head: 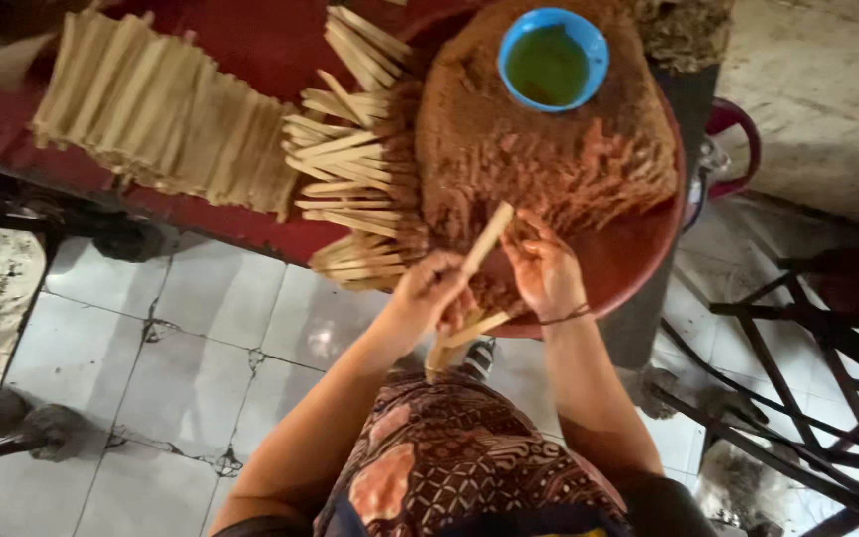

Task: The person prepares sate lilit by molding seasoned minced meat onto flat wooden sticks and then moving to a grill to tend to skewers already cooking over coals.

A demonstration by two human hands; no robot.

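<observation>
The left hand covers the lower part of the pale strip it grips, and the loose strips below it blur together. The right hand hides its fingertips in the brown shreds. The surface and the row of rolled sticks on it run off the top edge. The person's shoulders are cut off at the bottom.

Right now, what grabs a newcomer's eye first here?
The blue plastic bowl of green liquid sits on top of a brown shredded heap on the round red tray. Below the bowl, the left hand and right hand roll a pale dried-leaf wrapper. Rows of finished pale rolled sticks fan out at upper left.
</observation>
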